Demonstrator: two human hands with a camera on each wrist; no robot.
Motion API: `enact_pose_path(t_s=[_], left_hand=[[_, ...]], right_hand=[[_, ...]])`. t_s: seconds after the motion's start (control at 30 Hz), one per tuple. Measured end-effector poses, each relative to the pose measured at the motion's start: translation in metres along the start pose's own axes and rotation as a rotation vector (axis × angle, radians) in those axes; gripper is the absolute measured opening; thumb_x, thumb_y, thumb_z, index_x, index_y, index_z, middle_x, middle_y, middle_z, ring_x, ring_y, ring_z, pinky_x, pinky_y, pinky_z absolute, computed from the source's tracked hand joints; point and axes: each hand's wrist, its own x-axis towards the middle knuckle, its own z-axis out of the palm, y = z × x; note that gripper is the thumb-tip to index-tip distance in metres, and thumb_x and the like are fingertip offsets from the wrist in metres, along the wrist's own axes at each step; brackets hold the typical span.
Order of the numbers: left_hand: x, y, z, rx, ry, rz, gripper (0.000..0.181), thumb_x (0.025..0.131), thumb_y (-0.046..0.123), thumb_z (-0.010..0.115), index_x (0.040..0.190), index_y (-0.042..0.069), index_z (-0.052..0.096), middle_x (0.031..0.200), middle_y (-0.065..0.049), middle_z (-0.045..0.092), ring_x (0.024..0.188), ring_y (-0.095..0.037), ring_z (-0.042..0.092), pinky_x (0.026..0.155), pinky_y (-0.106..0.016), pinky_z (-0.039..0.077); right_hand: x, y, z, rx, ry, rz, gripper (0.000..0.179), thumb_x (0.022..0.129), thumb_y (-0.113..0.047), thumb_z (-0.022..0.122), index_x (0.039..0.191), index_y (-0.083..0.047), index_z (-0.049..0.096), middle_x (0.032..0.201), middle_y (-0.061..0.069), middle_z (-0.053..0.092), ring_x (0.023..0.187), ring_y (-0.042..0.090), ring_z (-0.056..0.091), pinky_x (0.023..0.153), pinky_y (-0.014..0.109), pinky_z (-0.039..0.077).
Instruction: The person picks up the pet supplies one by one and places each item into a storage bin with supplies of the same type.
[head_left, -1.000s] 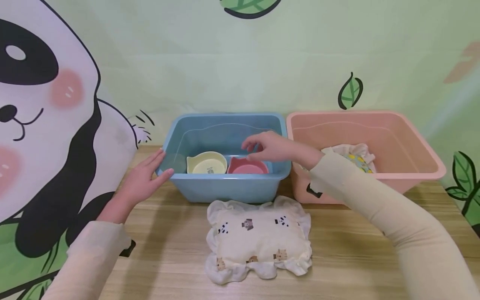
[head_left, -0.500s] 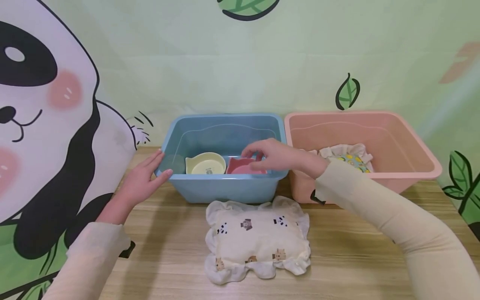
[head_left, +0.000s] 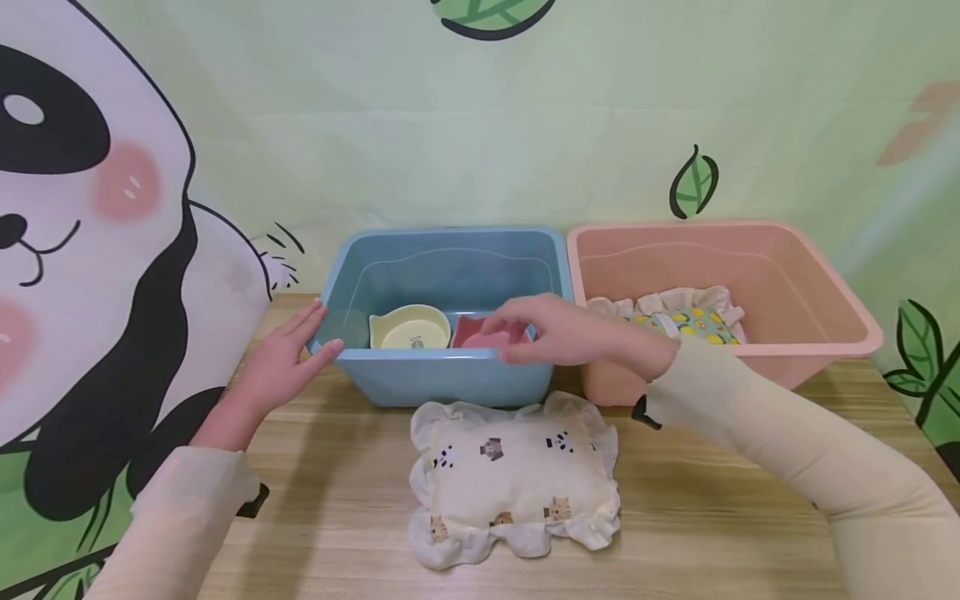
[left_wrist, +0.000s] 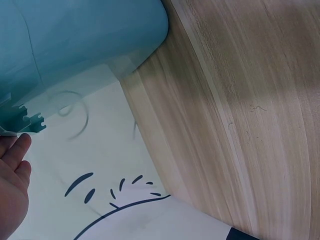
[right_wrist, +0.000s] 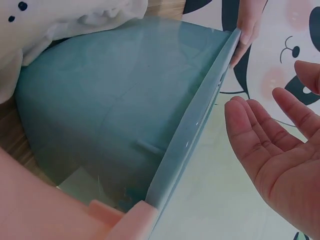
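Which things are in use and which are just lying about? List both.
In use: blue bin, left hand against its corner; pink bowl inside, right hand open just over it.
Lying about: yellow bowl in the blue bin; cream pillow on the table; patterned pillow in the pink bin.

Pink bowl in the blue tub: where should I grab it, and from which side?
Pinch the pink bowl by its raised upper rim, coming from above. It sits low behind the blue tub front wall, beside the yellow bowl, so a side approach looks blocked. The right hand is already over it.
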Motion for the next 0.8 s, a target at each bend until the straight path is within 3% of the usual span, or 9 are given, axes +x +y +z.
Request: enact_pose_path(t_s=[0.8], left_hand=[[-0.0004, 0.0020, -0.0014, 0.006, -0.014, -0.021, 0.071, 0.088, 0.051, 0.040, 0.143, 0.014, 0.015, 0.148, -0.010, 0.015, 0.130, -0.043, 0.022, 0.095, -0.064, 0.025]], right_hand=[[-0.0105, -0.0009, 0.0081, 0.090, -0.072, -0.022, 0.035, 0.084, -0.015, 0.058, 0.118, -0.005, 0.053, 0.116, 0.012, 0.057, 0.087, 0.015, 0.058, 0.075, 0.025, 0.049]])
